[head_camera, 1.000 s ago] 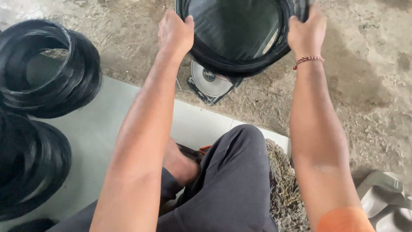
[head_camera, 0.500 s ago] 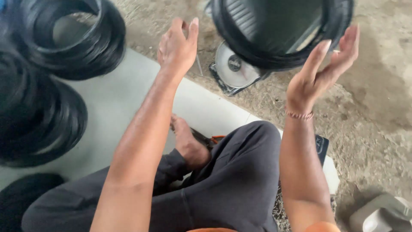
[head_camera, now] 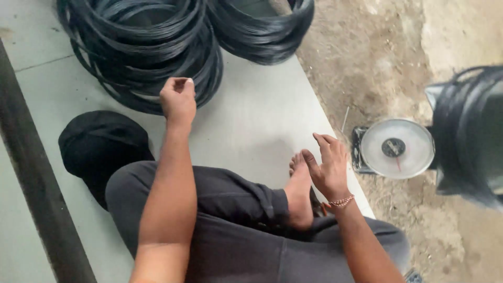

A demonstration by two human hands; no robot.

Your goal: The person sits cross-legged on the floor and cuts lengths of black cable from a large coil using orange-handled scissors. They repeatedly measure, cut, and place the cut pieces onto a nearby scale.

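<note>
Left hand (head_camera: 178, 99), loosely curled and empty, is nearing the wire coil stack (head_camera: 141, 47); right hand (head_camera: 327, 167) is hovering open, empty. One coil (head_camera: 469, 131) is sitting on the scale (head_camera: 395, 148) beyond it; stacked coils likely unweighed.

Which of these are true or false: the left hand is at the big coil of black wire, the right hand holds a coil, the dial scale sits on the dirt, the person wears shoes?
1. The left hand is at the big wire coil. True; it is curled at the coil's near edge.
2. The right hand holds a coil. False; it is open and empty, above the bare foot.
3. The dial scale sits on the dirt. True.
4. The person wears shoes. False; the foot in view is bare.
</note>
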